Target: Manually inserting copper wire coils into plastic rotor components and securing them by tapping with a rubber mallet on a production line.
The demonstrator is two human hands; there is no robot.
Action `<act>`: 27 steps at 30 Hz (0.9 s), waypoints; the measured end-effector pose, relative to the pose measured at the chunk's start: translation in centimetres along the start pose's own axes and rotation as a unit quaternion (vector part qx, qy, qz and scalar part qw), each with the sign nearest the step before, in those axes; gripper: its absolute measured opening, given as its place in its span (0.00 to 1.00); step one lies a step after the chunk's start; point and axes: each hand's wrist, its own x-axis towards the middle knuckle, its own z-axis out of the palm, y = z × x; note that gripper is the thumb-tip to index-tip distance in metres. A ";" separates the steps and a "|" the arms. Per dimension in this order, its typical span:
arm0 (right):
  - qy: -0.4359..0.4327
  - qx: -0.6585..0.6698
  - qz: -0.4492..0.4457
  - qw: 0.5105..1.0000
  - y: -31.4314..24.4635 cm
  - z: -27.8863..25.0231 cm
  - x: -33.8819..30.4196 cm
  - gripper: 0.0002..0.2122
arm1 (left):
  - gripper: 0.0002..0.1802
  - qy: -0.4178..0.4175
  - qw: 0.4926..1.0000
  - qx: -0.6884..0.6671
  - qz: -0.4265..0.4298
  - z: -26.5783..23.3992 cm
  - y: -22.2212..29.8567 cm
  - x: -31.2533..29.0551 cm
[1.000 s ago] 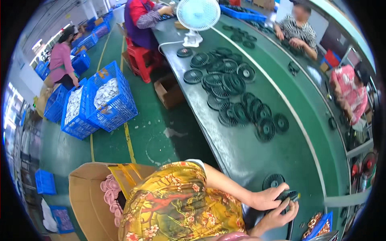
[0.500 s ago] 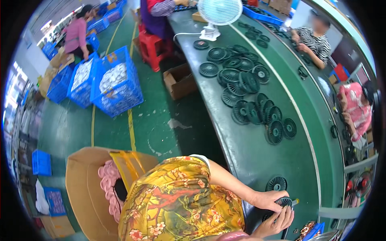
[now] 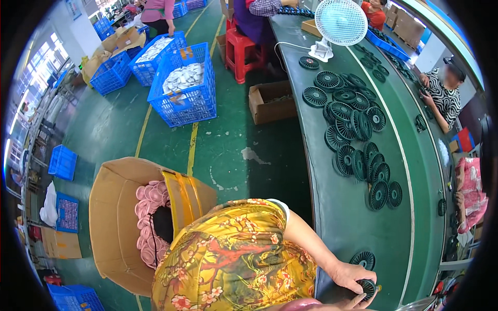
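Observation:
My left hand (image 3: 348,274) is closed on the edge of a small dark round fan grille (image 3: 367,289) at the lower right, over the worktable. Just below it, my right hand (image 3: 359,302) has its fingers against the same grille. Most of that hand is cut off by the picture's lower edge. A small yellow piece (image 3: 379,288) shows beside the held grille; its kind is unclear. Another dark slotted fan grille (image 3: 362,260) lies on the table just beyond my left hand.
Many dark fan grilles (image 3: 358,122) lie heaped farther up the green table (image 3: 337,207), below a white fan (image 3: 341,23). A cardboard box (image 3: 111,217) with pink grilles stands left of me. Blue crates (image 3: 187,106) and a red stool (image 3: 241,57) are on the floor. Co-workers (image 3: 441,96) sit opposite.
The whole view has shifted, so the table and grilles appear farther right and lower. Both hands keep to the grille; my right hand now shows less, near the lower edge.

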 end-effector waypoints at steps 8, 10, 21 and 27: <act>-0.013 -0.015 0.044 0.999 0.4 -1.7 0.0 0.21 | 0.24 -0.052 0.997 0.053 0.000 -0.5 -0.4 0.0; -0.011 -0.037 0.044 0.998 0.9 -2.0 0.0 0.20 | 0.24 -0.062 0.996 0.062 -0.012 -0.7 -0.2 0.0; -0.033 -0.001 0.029 0.999 2.9 -3.7 0.0 0.19 | 0.21 -0.072 0.997 0.022 -0.006 0.1 0.1 0.3; -0.002 -0.036 0.004 0.999 1.8 -1.6 -1.1 0.19 | 0.23 -0.021 0.995 0.078 -0.060 -0.4 1.0 -0.4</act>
